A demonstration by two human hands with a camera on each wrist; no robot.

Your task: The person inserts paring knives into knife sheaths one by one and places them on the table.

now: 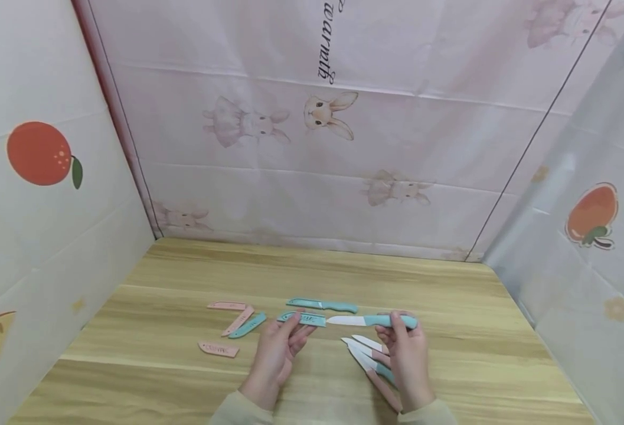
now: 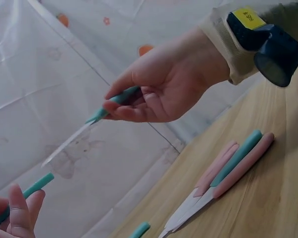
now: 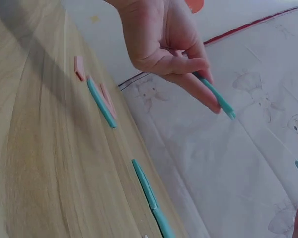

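Observation:
My left hand (image 1: 275,358) pinches a teal sheath (image 1: 312,320) between thumb and fingers, its open end facing right. In my right hand (image 1: 408,361) is the teal handle of a white-bladed knife (image 1: 348,320); the blade tip points left, close to the sheath's mouth. The left wrist view shows a small gap between the knife (image 2: 67,144) and the sheath (image 2: 39,183). Both are held above the table. Beneath my right hand lie several unsheathed knives (image 1: 367,361) with pink and teal handles.
A sheathed teal knife (image 1: 338,307) lies behind the hands on the wooden table (image 1: 147,330). Left of my left hand are a teal sheath (image 1: 248,326) and several pink sheaths (image 1: 219,349). Printed cloth walls (image 1: 290,195) stand at the back and both sides.

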